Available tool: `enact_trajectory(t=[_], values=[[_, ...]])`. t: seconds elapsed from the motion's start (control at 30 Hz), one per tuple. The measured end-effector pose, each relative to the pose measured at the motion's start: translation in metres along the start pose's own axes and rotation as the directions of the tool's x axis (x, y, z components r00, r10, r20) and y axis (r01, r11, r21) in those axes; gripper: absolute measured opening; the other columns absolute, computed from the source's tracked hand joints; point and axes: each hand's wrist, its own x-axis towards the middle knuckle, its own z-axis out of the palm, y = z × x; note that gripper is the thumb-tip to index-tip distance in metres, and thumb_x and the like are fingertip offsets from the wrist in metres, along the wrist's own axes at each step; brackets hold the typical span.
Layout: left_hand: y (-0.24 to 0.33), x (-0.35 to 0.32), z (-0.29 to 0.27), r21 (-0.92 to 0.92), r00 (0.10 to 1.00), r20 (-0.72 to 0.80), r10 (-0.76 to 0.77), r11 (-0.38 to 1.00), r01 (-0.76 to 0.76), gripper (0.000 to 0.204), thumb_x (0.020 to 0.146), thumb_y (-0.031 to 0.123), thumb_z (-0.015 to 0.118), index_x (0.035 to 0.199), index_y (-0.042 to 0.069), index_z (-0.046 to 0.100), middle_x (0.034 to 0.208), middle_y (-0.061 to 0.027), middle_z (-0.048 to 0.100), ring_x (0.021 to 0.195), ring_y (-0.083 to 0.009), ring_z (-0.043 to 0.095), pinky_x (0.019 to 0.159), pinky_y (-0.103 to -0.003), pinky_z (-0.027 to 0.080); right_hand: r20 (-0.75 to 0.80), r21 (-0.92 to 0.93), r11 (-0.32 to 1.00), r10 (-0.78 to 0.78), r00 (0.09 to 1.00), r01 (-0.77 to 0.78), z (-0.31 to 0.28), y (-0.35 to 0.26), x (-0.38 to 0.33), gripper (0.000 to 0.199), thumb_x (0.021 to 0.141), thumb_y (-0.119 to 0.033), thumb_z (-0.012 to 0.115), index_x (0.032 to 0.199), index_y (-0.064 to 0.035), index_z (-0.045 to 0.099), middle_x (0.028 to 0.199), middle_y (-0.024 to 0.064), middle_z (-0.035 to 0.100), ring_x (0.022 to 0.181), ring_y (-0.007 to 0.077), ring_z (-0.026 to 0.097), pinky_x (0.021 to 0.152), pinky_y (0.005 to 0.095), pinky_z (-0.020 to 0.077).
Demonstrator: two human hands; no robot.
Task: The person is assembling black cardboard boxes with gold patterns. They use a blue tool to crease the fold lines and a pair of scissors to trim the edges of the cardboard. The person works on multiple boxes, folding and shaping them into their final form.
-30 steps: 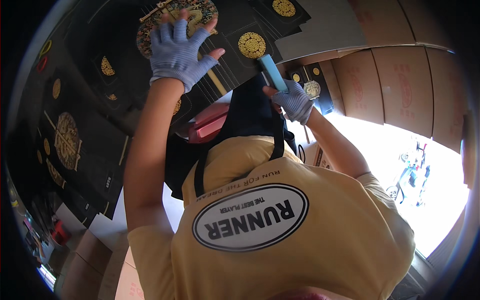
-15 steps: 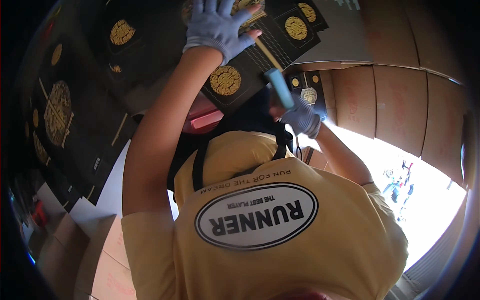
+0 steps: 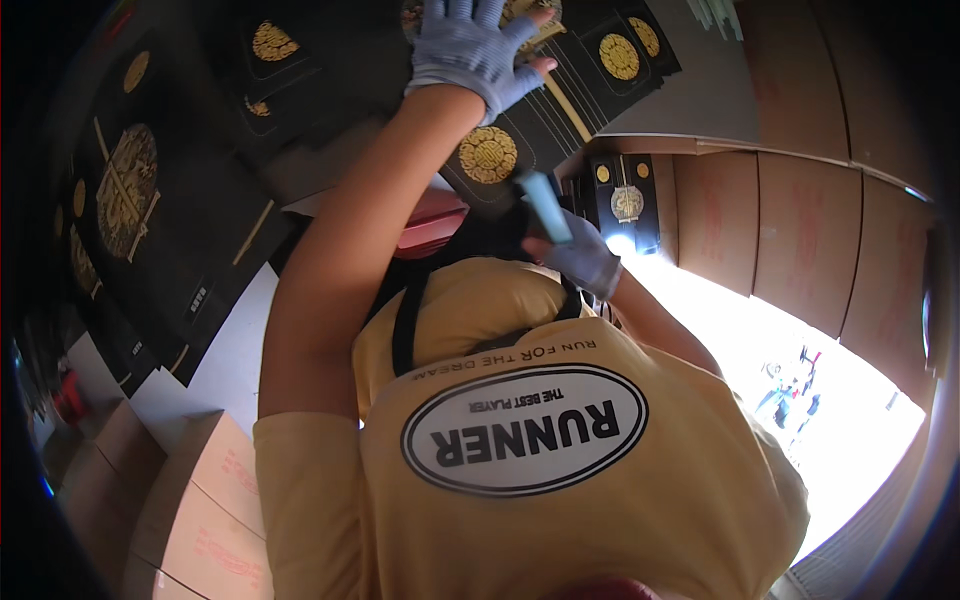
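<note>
The left hand (image 3: 470, 55) is lying spread, palm down, on a black card (image 3: 535, 127); the right hand (image 3: 585, 258) is gripping a pale blue bar (image 3: 546, 208) by its lower end. That bar is pointing up and leftward, its long axis roughly matching the card's gold strip (image 3: 567, 106). Its tip is meeting the card's near edge in view; whether it's touching, I can't tell. Brown boxes (image 3: 805, 222) are standing off right.

left hand (image 3: 468, 55) splayed, left arm (image 3: 365, 215) stretched forward; right hand (image 3: 583, 258) (held closer in) curled.
</note>
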Motion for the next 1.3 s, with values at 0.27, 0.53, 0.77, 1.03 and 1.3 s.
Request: enact_trajectory(t=[0.27, 0.53, 0.77, 1.03, 1.3], values=[[0.029, 0.006, 0.02, 0.019, 0.914, -0.201, -0.353, 0.931, 0.364, 0.052, 0.084, 0.059, 0.042, 0.126, 0.03, 0.049, 0.139, -0.0155, 0.034, 0.126, -0.042, 0.028, 0.104, -0.054, 0.018, -0.137, 0.885, 0.385, -0.32, 0.938, 0.26, -0.004, 0.011, -0.014, 0.041, 0.081, -0.016, 0.062, 0.115, -0.0019, 0.043, 0.106, 0.0116, 0.05, 0.086, 0.0262, 0.06, 0.077, 0.0378, 0.0471], [-0.014, -0.004, -0.019, 0.052, 0.877, 0.019, 0.48, 0.875, -0.48, 0.05, 0.081, 0.051, 0.054, 0.126, 0.03, 0.05, 0.138, -0.0096, 0.036, 0.128, -0.0335, 0.03, 0.103, -0.051, 0.024, -0.606, 0.63, 0.388, -0.296, 0.738, 0.673, -0.162, -0.038, 0.006, 0.033, 0.083, -0.023, 0.058, 0.107, -0.0023, 0.05, 0.096, 0.0124, 0.058, 0.09, 0.0243, 0.059, 0.082, 0.0377, 0.0481], [-0.039, 0.037, 0.026, 0.282, 0.977, -0.035, -0.208, 0.936, 0.21, 0.068, 0.084, 0.067, 0.031, 0.14, 0.029, 0.028, 0.148, -0.0097, 0.021, 0.136, -0.0333, 0.019, 0.104, -0.055, 0.02, -0.512, 0.212, 0.758, -0.452, 0.73, 0.618, -0.116, 0.007, 0.01, 0.034, 0.08, -0.022, 0.066, 0.104, -0.0024, 0.051, 0.079, 0.0056, 0.058, 0.07, 0.0144, 0.057, 0.065, 0.0271, 0.0467], [-0.036, 0.043, 0.023, 0.368, 0.947, 0.035, -0.319, 0.885, 0.284, 0.089, 0.072, 0.083, 0.024, 0.143, 0.029, 0.022, 0.149, -0.0117, 0.017, 0.137, -0.0317, 0.017, 0.106, -0.052, 0.016, -0.288, 0.567, 0.75, -0.208, 0.935, 0.341, -0.073, 0.035, 0.022, 0.038, 0.07, -0.009, 0.067, 0.105, -0.0017, 0.053, 0.088, 0.0071, 0.056, 0.079, 0.0156, 0.056, 0.07, 0.0285, 0.0469], [-0.036, 0.041, 0.022, 0.374, 0.951, 0.02, -0.307, 0.885, 0.278, 0.089, 0.072, 0.083, 0.025, 0.142, 0.029, 0.024, 0.148, -0.0109, 0.02, 0.135, -0.031, 0.02, 0.105, -0.051, 0.018, -0.12, 0.312, 0.945, -0.064, 0.991, 0.099, -0.053, -0.014, 0.024, 0.037, 0.079, -0.03, 0.069, 0.094, 0.0012, 0.058, 0.06, 0.0032, 0.054, 0.05, 0.0115, 0.053, 0.045, 0.0262, 0.0419]])
